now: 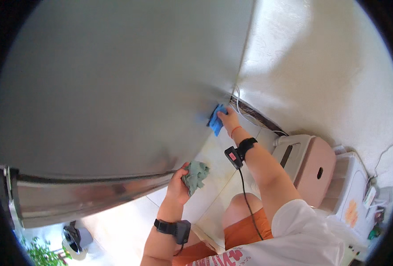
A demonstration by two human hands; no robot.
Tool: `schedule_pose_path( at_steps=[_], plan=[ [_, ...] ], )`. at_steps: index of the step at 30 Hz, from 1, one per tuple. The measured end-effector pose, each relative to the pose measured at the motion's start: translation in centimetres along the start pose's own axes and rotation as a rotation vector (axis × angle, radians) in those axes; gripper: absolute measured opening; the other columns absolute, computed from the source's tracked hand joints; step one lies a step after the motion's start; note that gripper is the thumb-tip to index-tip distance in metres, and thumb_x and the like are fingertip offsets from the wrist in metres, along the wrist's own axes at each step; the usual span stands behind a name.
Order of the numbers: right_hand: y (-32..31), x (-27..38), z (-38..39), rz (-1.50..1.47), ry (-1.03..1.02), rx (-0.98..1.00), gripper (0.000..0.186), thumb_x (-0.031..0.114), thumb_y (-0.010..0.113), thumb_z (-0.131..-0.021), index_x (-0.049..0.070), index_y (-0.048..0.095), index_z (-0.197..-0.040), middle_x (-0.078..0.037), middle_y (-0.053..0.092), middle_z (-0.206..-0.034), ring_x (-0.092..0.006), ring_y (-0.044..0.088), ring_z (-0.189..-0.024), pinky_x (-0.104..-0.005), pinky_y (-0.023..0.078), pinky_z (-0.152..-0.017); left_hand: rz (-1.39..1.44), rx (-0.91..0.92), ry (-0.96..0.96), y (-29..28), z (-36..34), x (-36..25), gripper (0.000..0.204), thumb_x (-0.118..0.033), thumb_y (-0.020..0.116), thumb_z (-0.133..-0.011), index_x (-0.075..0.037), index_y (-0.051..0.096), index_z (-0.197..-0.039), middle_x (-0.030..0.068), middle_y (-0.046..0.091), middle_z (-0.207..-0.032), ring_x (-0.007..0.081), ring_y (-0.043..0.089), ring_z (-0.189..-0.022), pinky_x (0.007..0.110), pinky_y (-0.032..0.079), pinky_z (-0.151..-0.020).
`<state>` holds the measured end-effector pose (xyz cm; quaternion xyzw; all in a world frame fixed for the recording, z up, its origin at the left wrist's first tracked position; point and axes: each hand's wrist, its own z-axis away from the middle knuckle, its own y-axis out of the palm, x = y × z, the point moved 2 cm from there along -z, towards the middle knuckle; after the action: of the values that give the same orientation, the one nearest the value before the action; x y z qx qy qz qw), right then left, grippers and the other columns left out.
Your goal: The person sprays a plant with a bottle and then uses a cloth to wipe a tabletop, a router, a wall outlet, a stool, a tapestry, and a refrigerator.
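A blue cloth (216, 126) is gripped in my right hand (230, 121), its dark edge against the smooth grey side panel of what looks like a refrigerator (116, 97), low near the wall corner. My left hand (176, 188) is closed round a crumpled grey-green cloth (196, 178). That hand is at the panel's near edge, beside the shiny door (90, 199); whether its fingers touch the metal I cannot tell. Both wrists wear black straps with small boxes, and a cable hangs from the right one.
White cables (245, 113) run along the foot of the wall (333, 84). To the right stand a pink and white stool (313, 170) and a white plastic container (350, 195). A bin (82, 239) and a green plant (41, 253) are at lower left. Pale tiles (214, 166) cover the floor.
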<state>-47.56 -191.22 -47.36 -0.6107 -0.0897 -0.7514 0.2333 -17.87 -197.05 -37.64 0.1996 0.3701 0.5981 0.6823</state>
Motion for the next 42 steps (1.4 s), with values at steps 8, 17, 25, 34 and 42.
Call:
schedule_pose_path(
  at_steps=[8, 17, 25, 34, 42],
  plan=[
    [2.0, 16.6, 10.9, -0.313, -0.515, -0.082, 0.033, 0.020, 0.065, -0.080, -0.001, 0.052, -0.103, -0.009, 0.058, -0.083, -0.0165, 0.055, -0.075, -0.0322, 0.047, -0.071, -0.069, -0.085, 0.039, -2.4, -0.9, 0.6, 0.028, -0.006, 0.046, -0.083, -0.002, 0.049, -0.110, 0.0137, 0.056, -0.107, 0.0281, 0.058, -0.095, 0.040, 0.050, -0.081],
    [4.8, 17.8, 21.3, -0.173, -0.540, 0.153, 0.037, 0.019, 0.068, -0.078, -0.001, 0.052, -0.104, -0.015, 0.059, -0.094, -0.0241, 0.059, -0.086, -0.0315, 0.045, -0.078, -0.100, -0.002, -0.017, -4.1, -0.7, -0.2, 0.025, -0.003, 0.047, -0.081, 0.001, 0.050, -0.105, 0.0143, 0.057, -0.104, 0.0279, 0.057, -0.097, 0.039, 0.048, -0.088],
    [7.3, 11.6, 20.4, 0.051, -0.461, 0.150, 0.032, 0.014, 0.064, -0.081, 0.001, 0.047, -0.103, -0.006, 0.050, -0.091, -0.0122, 0.048, -0.084, -0.0285, 0.043, -0.075, -0.095, -0.032, 0.122, -4.9, -1.2, 1.5, 0.015, -0.003, 0.050, -0.081, -0.002, 0.052, -0.096, 0.0092, 0.058, -0.093, 0.0268, 0.060, -0.089, 0.041, 0.052, -0.078],
    [9.0, 18.9, 24.7, -0.089, -0.661, 0.137, 0.028, 0.011, 0.058, -0.079, 0.001, 0.046, -0.102, -0.006, 0.050, -0.087, -0.0123, 0.047, -0.077, -0.0276, 0.043, -0.069, -0.123, -0.068, 0.045, -7.7, -2.3, 1.0, 0.019, 0.002, 0.051, -0.080, -0.004, 0.052, -0.098, 0.0084, 0.056, -0.098, 0.0239, 0.059, -0.084, 0.037, 0.052, -0.074],
    [13.3, -1.3, 16.5, -0.365, 0.150, -0.011, 0.031, 0.009, 0.051, -0.076, -0.001, 0.045, -0.105, -0.013, 0.053, -0.089, -0.0169, 0.051, -0.079, -0.0297, 0.044, -0.070, -0.197, -0.086, 0.044, -8.8, 0.4, 0.6, 0.018, -0.001, 0.046, -0.084, -0.004, 0.050, -0.101, 0.0096, 0.055, -0.097, 0.0238, 0.058, -0.089, 0.037, 0.051, -0.077]
  ],
)
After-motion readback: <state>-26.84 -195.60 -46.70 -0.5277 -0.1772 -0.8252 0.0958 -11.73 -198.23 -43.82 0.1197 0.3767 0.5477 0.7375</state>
